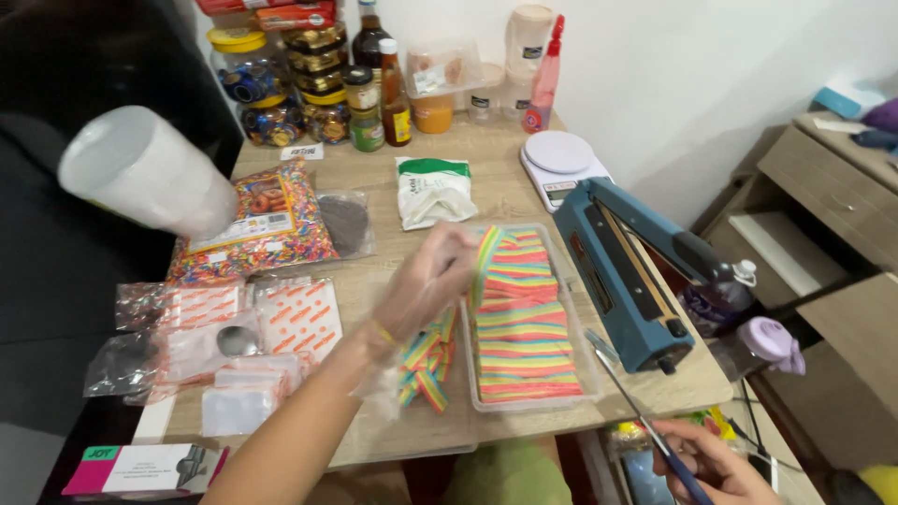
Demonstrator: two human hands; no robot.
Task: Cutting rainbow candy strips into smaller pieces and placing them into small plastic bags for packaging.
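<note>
A rainbow-striped sour candy strip is pinched at its top end between the fingers of the left hand, which wears a thin clear glove and lifts the strip off the near-left corner of a clear plastic tray packed with the same striped belts; a small loose heap of cut candy pieces lies on the wooden table just left of the tray, below the wrist; the right hand, low at the table's front edge, is closed around blue-handled scissors whose blades point up toward the tray. Just right of the tray stands a blue heat sealer with its arm raised; behind it sits a round white scale. A white pouch with a green top band lies behind the tray; farther left lie a bag of coloured sprinkles with a pale rectangular label, and flat clear packets with orange print. Jars and bottles line the back edge.
</note>
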